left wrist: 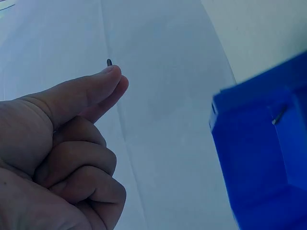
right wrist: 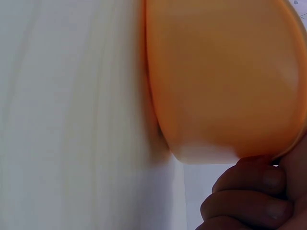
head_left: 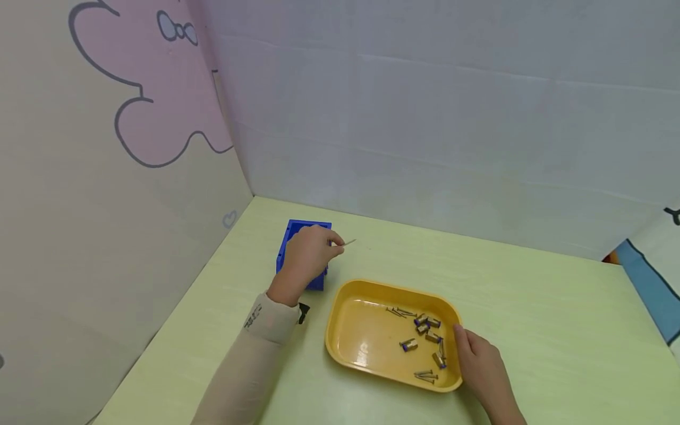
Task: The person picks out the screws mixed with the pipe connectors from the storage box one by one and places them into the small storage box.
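I see one nail (head_left: 349, 242), thin and straight, sticking out from the left hand (head_left: 310, 254), which pinches it between thumb and finger, other fingers folded, by the bin (head_left: 316, 283) near the far-left corner of the desk (head_left: 563, 330). The right hand (head_left: 480, 360) grips the tray (head_left: 356, 330) at its right edge; from there the desk runs widely rightward.

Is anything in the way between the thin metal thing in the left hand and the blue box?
Nothing visible: the left hand holds the thin metal thing, with open space showing between it and the blue box.
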A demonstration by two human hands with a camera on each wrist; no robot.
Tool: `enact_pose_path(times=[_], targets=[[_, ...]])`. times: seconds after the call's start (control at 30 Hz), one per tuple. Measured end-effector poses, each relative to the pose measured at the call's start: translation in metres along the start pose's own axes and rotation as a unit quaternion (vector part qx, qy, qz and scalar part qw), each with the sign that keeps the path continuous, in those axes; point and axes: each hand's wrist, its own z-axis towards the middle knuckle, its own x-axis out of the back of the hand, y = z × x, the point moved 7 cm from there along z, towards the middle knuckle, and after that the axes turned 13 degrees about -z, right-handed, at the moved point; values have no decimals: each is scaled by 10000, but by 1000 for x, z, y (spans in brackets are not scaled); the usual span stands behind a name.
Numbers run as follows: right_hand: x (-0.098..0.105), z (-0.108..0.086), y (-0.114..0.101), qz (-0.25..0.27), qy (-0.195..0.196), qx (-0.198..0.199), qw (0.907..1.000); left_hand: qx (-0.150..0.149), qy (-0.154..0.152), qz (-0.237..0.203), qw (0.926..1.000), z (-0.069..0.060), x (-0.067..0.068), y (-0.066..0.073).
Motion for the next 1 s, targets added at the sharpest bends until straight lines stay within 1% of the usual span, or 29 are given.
enact_pose_path(times=[0.23,0.43,0.57,0.67,0.77,1.0], targets=[[1,-2,1,-16,77,34,10000,593,230,248,9977,2,16,-34],[0,-3,1,-8,64,10,10000,1049,310,487,9928,2,20,-64],[-1,-3,2,-27,36,-15,10000,1213,393,605,9900,2,22,-79],[-2,-3,3,-41,55,-8,10000,1291,374,650,9888,3,22,-87],[-2,-4,2,-17,87,14,10000,1339,344,687,9880,4,23,-92],[-3,-3,0,-37,92,45,9999,1380,304,788,9868,7,26,-93]])
